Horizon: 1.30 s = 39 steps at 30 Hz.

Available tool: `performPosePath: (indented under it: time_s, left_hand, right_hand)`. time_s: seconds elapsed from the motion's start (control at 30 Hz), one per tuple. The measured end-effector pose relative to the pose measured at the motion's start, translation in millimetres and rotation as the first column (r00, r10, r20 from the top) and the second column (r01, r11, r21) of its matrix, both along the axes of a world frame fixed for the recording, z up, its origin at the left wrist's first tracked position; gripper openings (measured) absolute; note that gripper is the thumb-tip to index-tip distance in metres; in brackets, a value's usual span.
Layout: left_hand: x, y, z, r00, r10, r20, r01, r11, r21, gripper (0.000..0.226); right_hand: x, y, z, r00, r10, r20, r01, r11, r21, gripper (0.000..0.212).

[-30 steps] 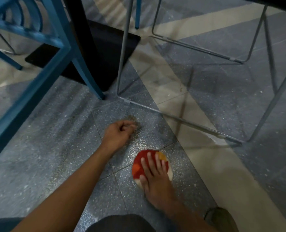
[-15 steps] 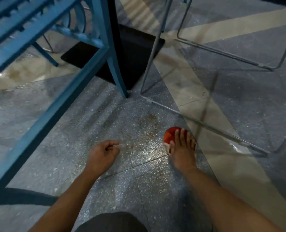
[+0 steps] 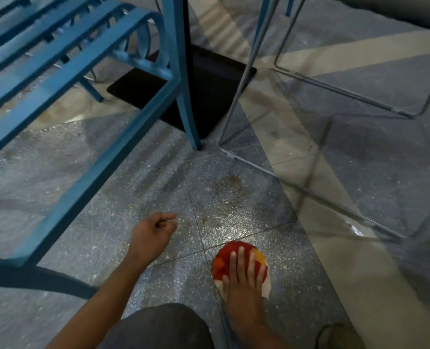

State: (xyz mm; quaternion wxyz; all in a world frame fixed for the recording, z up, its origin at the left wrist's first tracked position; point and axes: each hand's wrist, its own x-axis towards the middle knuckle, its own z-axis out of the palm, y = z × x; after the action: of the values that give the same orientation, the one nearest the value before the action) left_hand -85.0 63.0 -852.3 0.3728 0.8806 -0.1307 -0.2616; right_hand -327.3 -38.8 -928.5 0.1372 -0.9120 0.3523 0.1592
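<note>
A blue chair (image 3: 57, 79) stands at left. Beside it the left grip (image 3: 151, 235) rests on the floor (image 3: 83, 172), fingers loosely curled, holding nothing. Further right, the right grip (image 3: 244, 280) presses flat, fingers straight, on a red cloth (image 3: 224, 260) lying on the floor, near a wire frame (image 3: 309, 190).

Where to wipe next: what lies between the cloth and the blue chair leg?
Head view: a brownish stain on the floor, between cloth and leg.
</note>
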Motion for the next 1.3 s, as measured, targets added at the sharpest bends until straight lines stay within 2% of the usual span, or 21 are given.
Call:
performPosePath:
  time_s: [0.1, 0.27, 0.3, 0.4, 0.47, 0.53, 0.6, 0.67, 0.77, 0.83, 0.9, 0.97, 1.03, 1.2, 1.3]
  left_hand:
    - [4.4, -1.3, 0.0, 1.000, -0.008, 0.004, 0.008, 1.000, 0.005, 0.015]
    - [-7.3, -3.2, -8.4, 0.991, -0.105, 0.087, 0.103, 0.994, 0.030, 0.017]
    - [-12.6, -3.4, -11.6, 0.986, -0.137, 0.100, 0.134, 0.990, 0.037, 0.018]
    - [-34.7, -8.3, -23.8, 0.960, -0.254, 0.116, 0.246, 0.966, 0.074, 0.024]
    - [-53.5, -12.7, -33.9, 0.919, -0.346, 0.187, 0.332, 0.937, 0.105, 0.030]
    - [-74.0, -12.2, -47.5, 0.864, -0.423, 0.272, 0.413, 0.906, 0.096, 0.040]
    - [-90.6, -7.4, -65.7, 0.797, -0.502, 0.338, 0.485, 0.863, 0.138, 0.051]
    - [-101.1, -4.2, -88.3, 0.698, -0.609, 0.376, 0.558, 0.792, 0.247, 0.063]
    - [-110.1, -5.0, -115.3, 0.567, -0.727, 0.387, 0.615, 0.686, 0.389, 0.073]
    - [-114.5, -8.8, -125.9, 0.543, -0.750, 0.377, 0.602, 0.661, 0.448, 0.081]
    - [-115.9, -13.5, -130.9, 0.528, -0.761, 0.376, 0.586, 0.647, 0.487, 0.087]
    - [-113.4, -16.2, -133.9, 0.502, -0.768, 0.399, 0.581, 0.640, 0.502, 0.081]
    - [-106.0, -17.0, -134.1, 0.506, -0.756, 0.415, 0.568, 0.655, 0.499, 0.074]
    - [-65.7, -17.6, -126.5, 0.657, -0.623, 0.425, 0.416, 0.769, 0.485, 0.070]
    - [-23.9, -32.8, -113.8, 0.721, -0.576, 0.385, 0.362, 0.787, 0.500, 0.072]
  right_hand:
    - [25.6, -24.7, 1.9, 0.992, 0.122, -0.020, -0.122, 0.993, 0.011, 0.064]
    - [68.5, -41.1, 4.6, 0.996, 0.093, -0.005, -0.093, 0.994, 0.060, 0.066]
    - [68.2, -35.7, 7.6, 0.992, 0.128, -0.011, -0.127, 0.989, 0.071, 0.065]
    - [51.7, -18.4, 16.5, 0.911, 0.408, 0.053, -0.411, 0.896, 0.167, 0.065]
    - [43.3, -21.3, 23.5, 0.872, 0.461, 0.164, -0.489, 0.839, 0.240, 0.065]
    - [38.3, -37.7, 31.0, 0.904, 0.372, 0.209, -0.418, 0.874, 0.249, 0.068]
    - [33.4, -63.0, 36.7, 0.948, 0.282, 0.147, -0.307, 0.933, 0.188, 0.068]
    - [29.8, -92.6, 42.9, 0.974, 0.211, 0.078, -0.219, 0.967, 0.129, 0.066]
    - [25.3, -127.1, 51.8, 0.993, 0.089, 0.076, -0.095, 0.993, 0.067, 0.061]
    - [24.4, -143.6, 55.9, 0.998, 0.003, 0.060, -0.004, 1.000, 0.014, 0.067]
    - [26.8, -155.7, 58.5, 0.998, -0.066, 0.022, 0.066, 0.998, 0.018, 0.082]
    - [31.7, -163.6, 59.1, 0.995, -0.101, -0.017, 0.102, 0.994, 0.050, 0.096]
    - [37.3, -169.3, 60.7, 0.991, -0.108, -0.081, 0.114, 0.991, 0.074, 0.108]
    - [47.6, -181.0, 62.2, 0.966, -0.120, -0.231, 0.140, 0.987, 0.075, 0.129]
    - [45.1, -184.6, 57.9, 0.959, -0.145, -0.245, 0.170, 0.982, 0.086, 0.133]
